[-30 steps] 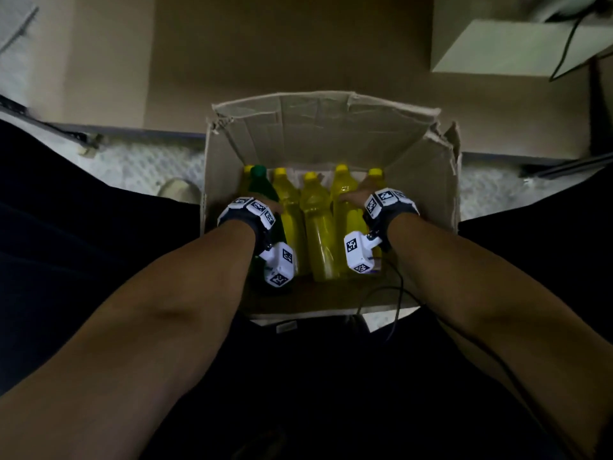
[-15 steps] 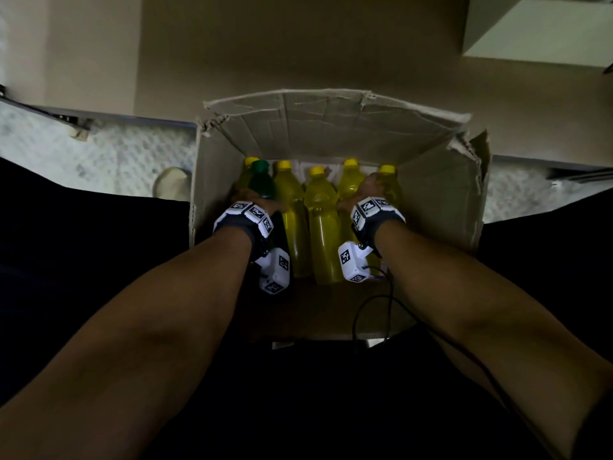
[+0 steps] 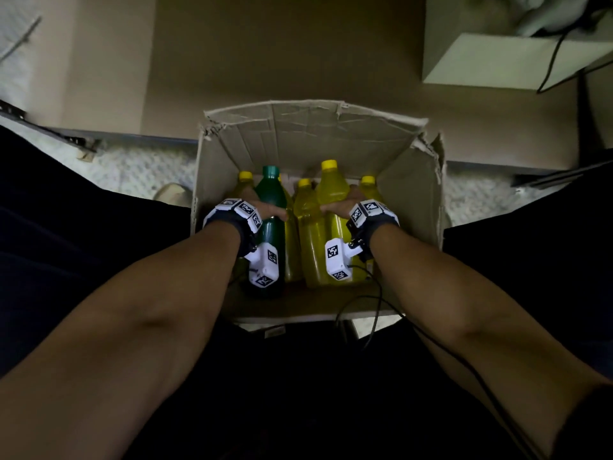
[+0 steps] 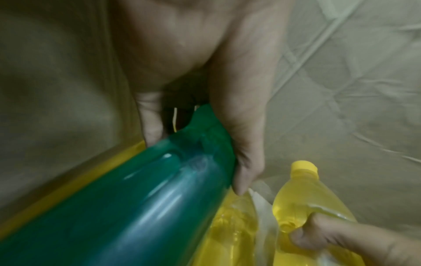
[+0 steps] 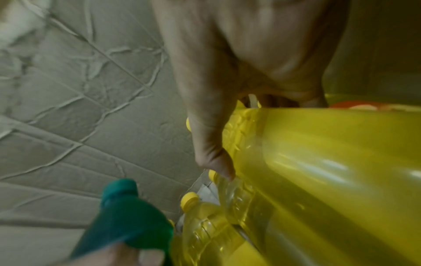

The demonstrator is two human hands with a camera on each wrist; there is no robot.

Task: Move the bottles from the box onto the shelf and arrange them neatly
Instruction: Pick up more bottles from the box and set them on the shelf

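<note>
An open cardboard box (image 3: 411,194) stands on the floor between my legs, with several yellow bottles upright inside. My left hand (image 3: 262,209) grips a green bottle (image 3: 272,200) around its upper body; this bottle stands higher than its neighbours. The left wrist view shows my thumb (image 4: 241,144) and fingers wrapped round the green bottle (image 4: 136,198). My right hand (image 3: 343,205) grips a yellow bottle (image 3: 331,190) with a yellow cap, also raised above the rest. In the right wrist view my thumb (image 5: 212,144) lies along that yellow bottle (image 5: 330,153).
The box's far flap (image 3: 311,134) stands upright behind the bottles, and its right wall is torn at the top. A pale shelf or cabinet corner (image 3: 497,61) is at the upper right. A cable (image 3: 374,313) trails from my right wrist over the box's near edge.
Both hands have lifted their bottles: the green one and the yellow one now stand higher than the others in the box. The head view has shifted slightly.
</note>
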